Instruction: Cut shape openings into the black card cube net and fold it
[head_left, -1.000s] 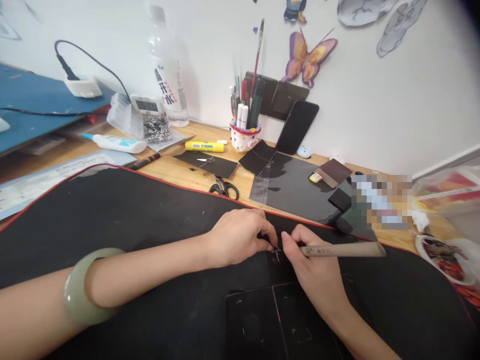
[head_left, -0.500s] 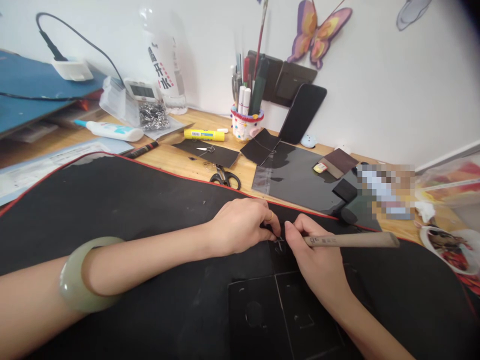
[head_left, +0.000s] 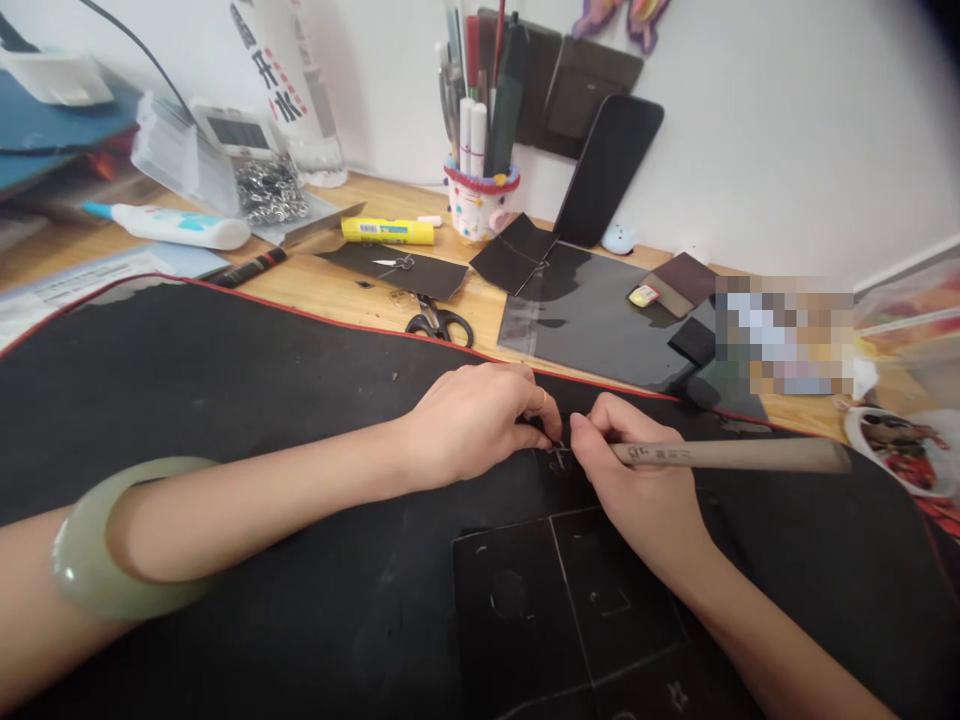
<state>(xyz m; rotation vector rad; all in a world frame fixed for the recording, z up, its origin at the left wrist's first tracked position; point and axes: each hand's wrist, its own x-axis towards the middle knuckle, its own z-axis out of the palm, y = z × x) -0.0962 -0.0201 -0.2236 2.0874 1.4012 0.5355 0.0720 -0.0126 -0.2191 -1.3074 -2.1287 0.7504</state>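
Note:
My right hand (head_left: 641, 480) is closed around a wooden-handled tool (head_left: 739, 456) with dark writing on it. Its handle points right, nearly level; the working tip is hidden by my fingers. My left hand (head_left: 480, 425), fingers bent and thumb close to the index finger, grips or presses the edge of a small black card piece (head_left: 559, 462) marked with white lines. The fingertips of both hands nearly meet there. Just below lies a larger black card (head_left: 510, 640), divided by white lines, with faint shapes and a small star drawn on it.
A black mat (head_left: 285, 400) with red edging lies under my hands. Behind it are scissors (head_left: 439, 322), a yellow glue stick (head_left: 390, 231), a pen cup (head_left: 480, 200), a leaning phone (head_left: 609, 170) and a bottle (head_left: 315, 130). A white bowl (head_left: 900, 450) stands right.
The view has tilted down, so the background sits higher in the picture. The tool's handle has swung slightly toward me and shows longer. Both hands stay at the small card piece.

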